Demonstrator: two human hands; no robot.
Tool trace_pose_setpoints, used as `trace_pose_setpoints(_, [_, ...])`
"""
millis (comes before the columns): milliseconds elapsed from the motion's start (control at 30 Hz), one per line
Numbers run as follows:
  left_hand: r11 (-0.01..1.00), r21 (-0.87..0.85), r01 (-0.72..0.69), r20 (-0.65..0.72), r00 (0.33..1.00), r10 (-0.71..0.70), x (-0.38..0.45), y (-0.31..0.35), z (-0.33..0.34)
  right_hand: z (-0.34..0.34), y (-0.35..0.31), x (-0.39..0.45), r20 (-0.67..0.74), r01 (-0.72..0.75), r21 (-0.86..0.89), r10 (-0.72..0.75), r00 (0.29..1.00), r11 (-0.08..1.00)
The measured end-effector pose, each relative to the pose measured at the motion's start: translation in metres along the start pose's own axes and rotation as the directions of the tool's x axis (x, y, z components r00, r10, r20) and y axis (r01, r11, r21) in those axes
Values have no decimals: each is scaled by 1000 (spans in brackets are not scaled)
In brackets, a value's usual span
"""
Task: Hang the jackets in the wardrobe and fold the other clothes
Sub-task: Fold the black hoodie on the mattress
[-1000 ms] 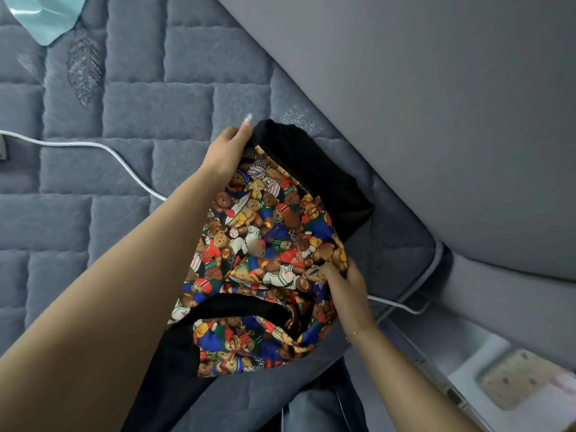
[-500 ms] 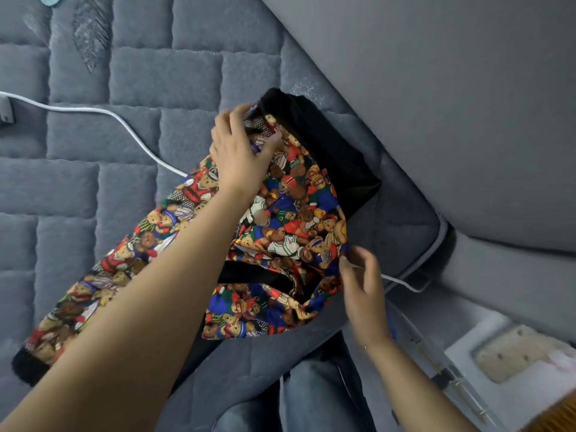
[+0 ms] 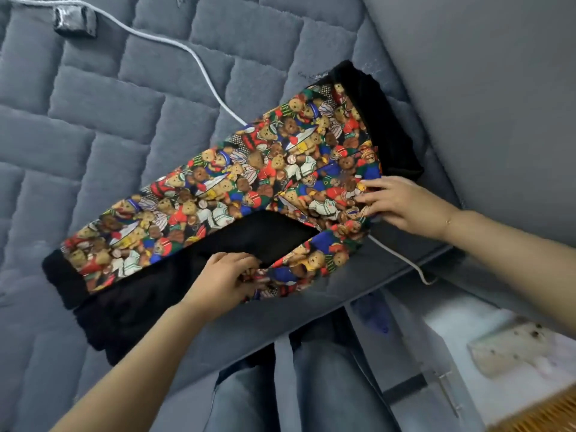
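Garment: teddy-bear print trousers (image 3: 249, 188) with black waistband and cuff are being spread flat on a grey quilted mattress (image 3: 93, 135), near its edge.
Left hand (image 3: 224, 277): the lower printed edge is being pinched by curled fingers, beside the black lining.
Right hand (image 3: 402, 204): the waist end is being pressed down by outstretched, slightly spread fingers.
Cable: a white cable (image 3: 199, 67) is being partly covered by the trousers.

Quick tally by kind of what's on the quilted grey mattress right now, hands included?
Garments: 1, the teddy-bear print garment with black cuffs
Cables: 1, the white cable
Small grey objects: 1, the grey block by the cable
Hands: 2, left hand, right hand
Total: 5
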State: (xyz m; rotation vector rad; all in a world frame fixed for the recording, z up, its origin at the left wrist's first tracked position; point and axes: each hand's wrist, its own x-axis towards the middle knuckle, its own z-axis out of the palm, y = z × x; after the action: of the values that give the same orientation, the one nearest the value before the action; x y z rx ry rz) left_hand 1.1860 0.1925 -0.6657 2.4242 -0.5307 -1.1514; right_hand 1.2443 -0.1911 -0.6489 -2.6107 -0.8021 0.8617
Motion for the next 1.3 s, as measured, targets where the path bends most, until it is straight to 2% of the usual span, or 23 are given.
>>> trace_pose_setpoints(67, [966, -259, 28, 45, 999, -17, -27, 4, -16, -16, -3, 12, 87, -27, 101, 18, 996, 994])
trace_pose_setpoints(133, [934, -354, 42, 38, 999, -30, -56, 10, -34, -39, -11, 24, 130, -79, 173, 56, 990, 982])
trace_pose_setpoints(233, [897, -434, 80, -35, 994, -106, -87, 9, -69, -74, -24, 50, 56, -41, 222, 30, 998, 974])
trace_pose_setpoints(300, [812, -559, 171, -20, 975, -219, -98, -2, -96, -95, -35, 76, -11, -12, 288, 15, 1000, 958])
trace_pose_setpoints(367, [824, -508, 249, -123, 927, -356, -98, -24, -112, -109, -44, 111, -54, -11, 330, 30, 998, 944])
trace_pose_setpoints(467, [862, -241, 445, -331, 798, -504, -77, -65, -119, -105, -51, 169, -66, -50, 210, 65, 996, 977])
trace_pose_setpoints(567, [783, -106, 612, -475, 661, -581, -51, -102, -109, -81, -56, 213, -122, -169, -46, 162, 979, 985])
trace_pose_setpoints(633, [714, -249, 654, -573, 495, -653, -45, -114, -94, -66, -59, 226, -211, -253, -187, 213, 954, 949])
trace_pose_setpoints(700, [628, -549, 552, -600, 264, -756, -47, -111, -75, -53, -72, 219, -419, -289, -89, 227, 879, 953])
trace_pose_setpoints(733, [553, -711, 435, -545, 157, -824, -49, -105, -63, -47, -83, 206, -542, -261, 19, 229, 809, 965])
trace_pose_setpoints(767, [424, -863, 275, -420, 78, -904, -52, -97, -49, -39, -95, 189, -639, -214, 142, 255, 726, 966])
trace_pose_setpoints(800, [218, -970, 106, -213, 57, -975, -54, -87, -39, -29, -108, 169, -672, -154, 297, 321, 668, 942])
trace_pose_setpoints(833, [-34, -999, -37, 29, 111, -993, -56, -79, -30, -18, -121, 150, -621, -107, 489, 432, 654, 866])
trace_pose_setpoints(867, [-253, -959, -128, 223, 207, -953, -56, -74, -23, -9, -136, 133, -475, -109, 701, 575, 666, 705])
trace_pose_setpoints(900, [-379, -907, -181, 318, 295, -901, -55, -73, -18, 2, -150, 120, -242, -154, 876, 693, 679, 457])
trace_pose_setpoints(933, [-438, -871, -223, 347, 350, -870, -54, -74, -17, 12, -162, 111, 20, -216, 961, 734, 679, 174])
trace_pose_setpoints(1000, [-476, -823, -310, 349, 383, -855, -48, -82, -24, 29, -184, 106, 440, -291, 896, 589, 678, -335])
trace_pose_setpoints(1033, [-497, -797, -344, 363, 387, -848, -44, -85, -30, 35, -193, 109, 548, -268, 801, 477, 687, -535])
trace_pose_setpoints(1067, [-514, -776, -364, 381, 379, -843, -41, -88, -36, 38, -200, 113, 592, -190, 692, 397, 701, -696])
trace_pose_setpoints(1100, [-516, -775, -365, 395, 357, -846, -38, -90, -41, 39, -204, 119, 598, -75, 579, 361, 715, -812])
trace_pose_setpoints(1133, [-508, -783, -359, 406, 325, -854, -37, -92, -43, 38, -207, 126, 592, 47, 474, 358, 723, -879])
trace_pose_setpoints(1200, [-485, -791, -373, 410, 264, -873, -40, -96, -43, 32, -205, 139, 564, 216, 349, 388, 729, -912])
trace_pose_setpoints(1300, [-502, -751, -429, 406, 298, -864, -52, -102, -39, 28, -200, 141, 551, 295, 333, 439, 710, -896])
